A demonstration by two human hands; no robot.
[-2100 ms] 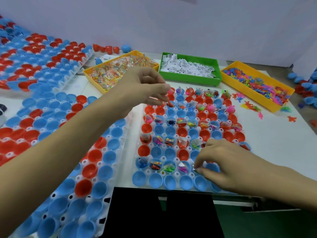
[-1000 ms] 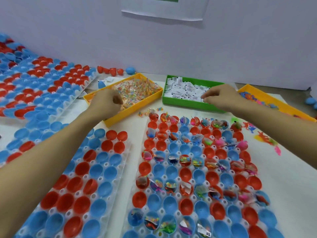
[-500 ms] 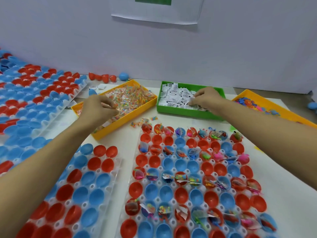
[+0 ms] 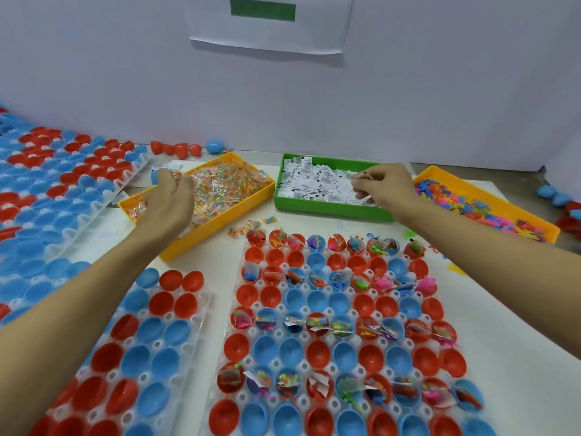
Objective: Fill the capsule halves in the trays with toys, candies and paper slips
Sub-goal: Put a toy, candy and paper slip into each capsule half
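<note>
Both hands reached into bins: the left hand (image 4: 168, 199) curled over wrapped candies (image 4: 226, 187) in the yellow bin (image 4: 220, 229). Fingers of the right hand (image 4: 382, 187) pinched paper slips (image 4: 314, 180) in the green bin (image 4: 327, 209).

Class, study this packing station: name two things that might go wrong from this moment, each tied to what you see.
1. The right hand pinches in the heaped paper slips; it may lift several at once.
2. Candies already lie loose beside the yellow candy tray; the left hand's grab may spill more.
</note>
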